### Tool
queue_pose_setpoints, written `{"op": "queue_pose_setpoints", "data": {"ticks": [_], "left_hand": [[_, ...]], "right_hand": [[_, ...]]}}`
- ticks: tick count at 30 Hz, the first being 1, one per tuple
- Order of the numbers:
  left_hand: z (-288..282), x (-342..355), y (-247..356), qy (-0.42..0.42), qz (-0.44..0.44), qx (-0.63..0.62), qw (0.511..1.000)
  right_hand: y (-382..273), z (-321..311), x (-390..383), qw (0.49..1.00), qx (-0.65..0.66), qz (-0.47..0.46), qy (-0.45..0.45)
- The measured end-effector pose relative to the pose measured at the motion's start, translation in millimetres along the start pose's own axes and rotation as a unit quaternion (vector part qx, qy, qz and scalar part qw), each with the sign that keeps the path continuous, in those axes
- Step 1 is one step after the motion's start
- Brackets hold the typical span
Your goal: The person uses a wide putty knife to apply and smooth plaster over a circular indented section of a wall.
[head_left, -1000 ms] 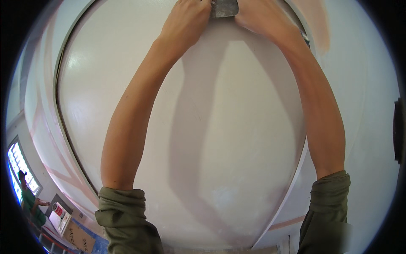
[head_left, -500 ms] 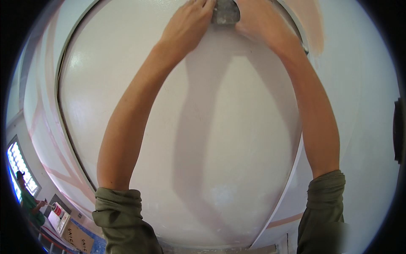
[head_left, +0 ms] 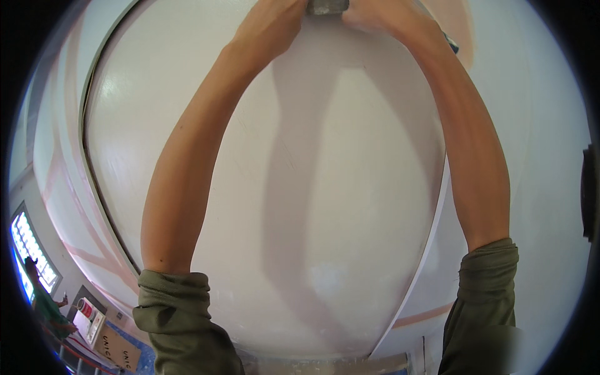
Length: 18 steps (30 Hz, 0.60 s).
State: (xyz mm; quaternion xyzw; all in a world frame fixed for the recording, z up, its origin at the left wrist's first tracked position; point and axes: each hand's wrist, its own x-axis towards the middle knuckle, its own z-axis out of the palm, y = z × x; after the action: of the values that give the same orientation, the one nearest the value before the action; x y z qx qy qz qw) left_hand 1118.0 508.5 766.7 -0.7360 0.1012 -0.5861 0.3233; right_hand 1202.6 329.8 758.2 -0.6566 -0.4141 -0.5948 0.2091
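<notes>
Gripped grey tool (head_left: 327, 7) between left hand (head_left: 275, 26) and right hand (head_left: 379, 15) over pale panel (head_left: 369, 187); could not tell exact finger placement

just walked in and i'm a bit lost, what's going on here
A person with rolled-up green sleeves has both arms raised in front of a large pale panel. A flat grey tool shows between the left hand and the right hand; the picture's top edge cuts off the fingers, so the exact grip is hidden. The arms cast shadows on the panel. At lower left, another person in green is near a bright window and a cardboard box.
</notes>
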Motion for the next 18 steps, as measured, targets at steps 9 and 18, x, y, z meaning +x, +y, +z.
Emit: {"op": "queue_pose_setpoints", "data": {"ticks": [9, 18], "left_hand": [[5.8, -12.5, 4.3, 0.008, -0.001, -0.005, 1.000], [-3.6, 13.5, -27.0, 0.024, -0.021, 0.023, 0.999]], "right_hand": [[-0.3, 11.3, -4.2, 0.998, 0.048, -0.039, 0.015], [-8.8, 13.3, 36.4, 0.998, -0.041, -0.008, 0.036]]}}
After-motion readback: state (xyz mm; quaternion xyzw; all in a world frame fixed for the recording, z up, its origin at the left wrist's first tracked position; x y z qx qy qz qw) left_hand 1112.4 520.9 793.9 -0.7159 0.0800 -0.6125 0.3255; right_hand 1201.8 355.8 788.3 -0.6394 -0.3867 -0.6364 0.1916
